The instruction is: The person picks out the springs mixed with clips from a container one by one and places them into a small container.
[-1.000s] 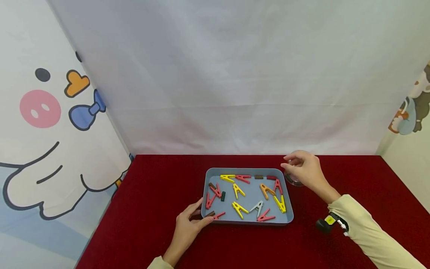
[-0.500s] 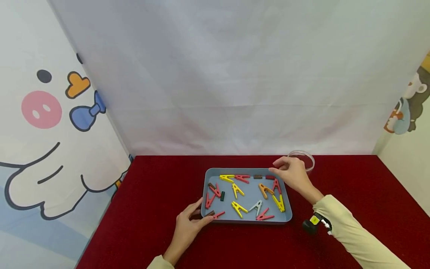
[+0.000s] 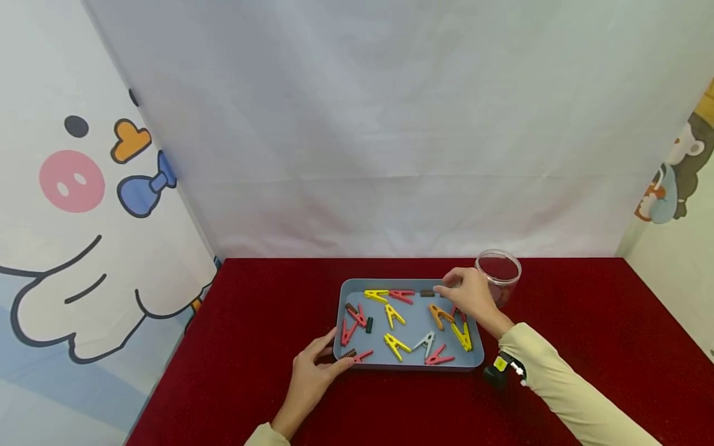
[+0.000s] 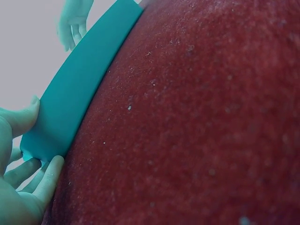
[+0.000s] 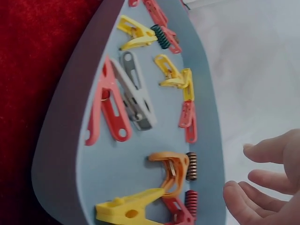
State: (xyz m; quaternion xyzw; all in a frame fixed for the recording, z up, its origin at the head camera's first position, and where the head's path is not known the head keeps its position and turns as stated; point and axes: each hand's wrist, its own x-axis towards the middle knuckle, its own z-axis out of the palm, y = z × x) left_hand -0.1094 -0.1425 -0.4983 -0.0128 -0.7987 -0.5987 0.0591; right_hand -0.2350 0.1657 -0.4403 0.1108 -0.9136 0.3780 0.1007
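My left hand (image 3: pixel 312 375) grips the near left corner of a shallow blue-grey tray (image 3: pixel 415 322), its thumb at the front rim. In the left wrist view its fingers (image 4: pixel 49 176) touch the corner wall. Over the tray's back right corner hovers my right hand (image 3: pixel 471 294), close to a brown spring (image 3: pixel 427 293) and a red spring (image 5: pixel 191 204). Nothing lies between its parted thumb and fingers in the right wrist view. Scattered in the tray are several red and yellow spring clips (image 3: pixel 393 316), an orange clip (image 3: pixel 437 316), a grey-white clip (image 3: pixel 427 342) and a green spring (image 3: pixel 370 324).
Just behind my right hand stands a clear round jar (image 3: pixel 509 286) with something low inside. A dark red cloth (image 3: pixel 256 322) covers the table. White curtain (image 3: pixel 390 155) hangs along the back edge, and a cartoon-printed sheet (image 3: pixel 61 266) at the left.
My right hand has moved left from above the jar to over the tray's back right corner, uncovering the jar. My left hand keeps its hold on the tray.
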